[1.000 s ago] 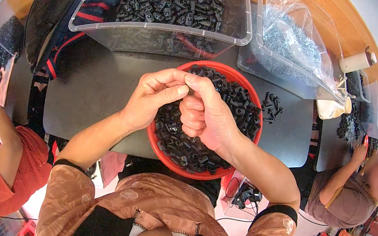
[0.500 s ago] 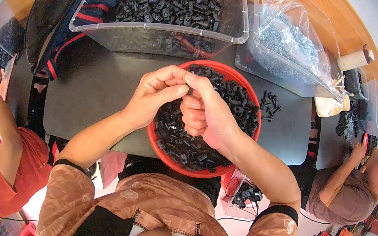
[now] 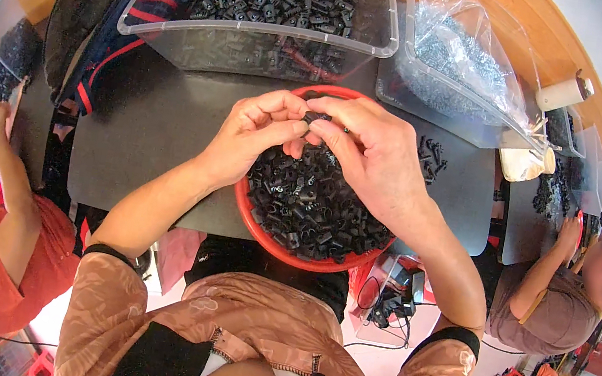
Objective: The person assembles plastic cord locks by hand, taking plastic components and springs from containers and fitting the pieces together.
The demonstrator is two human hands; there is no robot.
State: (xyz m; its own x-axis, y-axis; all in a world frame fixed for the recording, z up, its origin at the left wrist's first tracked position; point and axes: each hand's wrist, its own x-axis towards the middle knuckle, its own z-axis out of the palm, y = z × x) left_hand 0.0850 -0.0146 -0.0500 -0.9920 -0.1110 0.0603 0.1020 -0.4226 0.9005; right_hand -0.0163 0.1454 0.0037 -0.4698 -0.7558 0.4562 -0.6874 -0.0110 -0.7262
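Over the far part of a red basin (image 3: 257,234), my two hands meet at a small black plastic cord lock (image 3: 317,119). My left hand (image 3: 247,133) pinches one side of it between thumb and fingertips. From the other side my right hand (image 3: 381,149) grips it with thumb and bent fingers, which hide much of the piece. Below them the basin is filled with black cord lock parts (image 3: 313,209), with a few shiny springs among them. To the right of the basin lie some small loose black pieces (image 3: 432,161).
A clear bin (image 3: 255,28) of black plastic parts stands at the back. Right of it, another clear bin (image 3: 449,109) holds a plastic bag and many small silvery springs (image 3: 454,51). A dark bag (image 3: 96,25) sits far left. People sit at either side.
My right hand has turned from a loose fist to a fingertip grip, bringing the black cord lock into view. Both hands have shifted slightly; the view has moved a little.
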